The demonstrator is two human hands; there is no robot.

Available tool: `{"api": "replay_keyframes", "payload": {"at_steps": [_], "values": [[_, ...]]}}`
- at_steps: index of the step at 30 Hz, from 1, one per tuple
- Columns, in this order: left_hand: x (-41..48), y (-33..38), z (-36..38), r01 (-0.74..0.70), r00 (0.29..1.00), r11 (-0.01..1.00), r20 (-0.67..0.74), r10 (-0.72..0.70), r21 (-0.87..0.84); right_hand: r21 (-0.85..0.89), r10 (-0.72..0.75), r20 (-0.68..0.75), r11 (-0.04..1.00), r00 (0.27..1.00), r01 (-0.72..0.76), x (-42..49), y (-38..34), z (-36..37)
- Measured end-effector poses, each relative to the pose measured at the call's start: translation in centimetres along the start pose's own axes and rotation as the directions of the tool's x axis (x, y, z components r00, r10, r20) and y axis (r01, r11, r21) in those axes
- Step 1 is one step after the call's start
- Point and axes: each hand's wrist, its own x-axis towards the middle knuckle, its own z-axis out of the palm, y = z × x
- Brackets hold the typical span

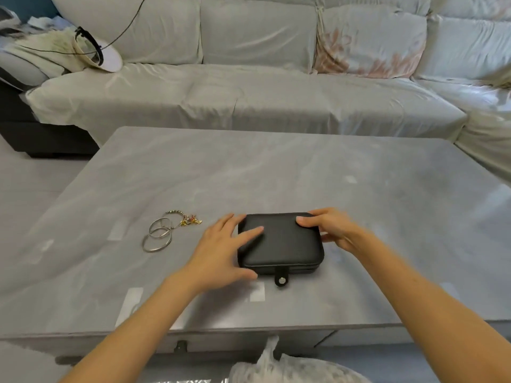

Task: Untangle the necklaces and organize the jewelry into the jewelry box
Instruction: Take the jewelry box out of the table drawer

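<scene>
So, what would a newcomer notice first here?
A closed black jewelry box sits on the table, near its front edge. The left hand rests on its left side; the right hand grips its far right corner. Silver bangles and a gold tangle lie left of it.

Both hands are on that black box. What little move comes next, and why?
Probably unsnap the front tab: the jewelry box is closed under the left hand and right hand, while the jewelry lies outside it.

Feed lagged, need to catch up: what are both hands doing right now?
Left hand: open, fingers spread flat against the closed jewelry box.
Right hand: gripping the box's far right corner.
</scene>
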Motion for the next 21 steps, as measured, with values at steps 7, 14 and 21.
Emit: {"api": "replay_keyframes", "payload": {"at_steps": [7,14,21], "values": [[2.1,-0.4,0.6,-0.034,0.992,0.999,0.124,0.038,-0.032,-0.258,-0.156,0.056,0.952,0.986,0.165,2.6,0.6,0.3],[1.3,1.2,0.7,0.031,0.993,0.999,0.111,-0.036,0.043,-0.520,-0.439,-0.454,0.837,0.775,0.169,-6.2,4.4,3.8],[0.1,2.6,1.9,0.117,0.991,0.991,0.052,-0.120,0.063,-0.329,-0.183,-0.291,0.941,0.939,0.081,-6.6,6.8,8.4]]}}
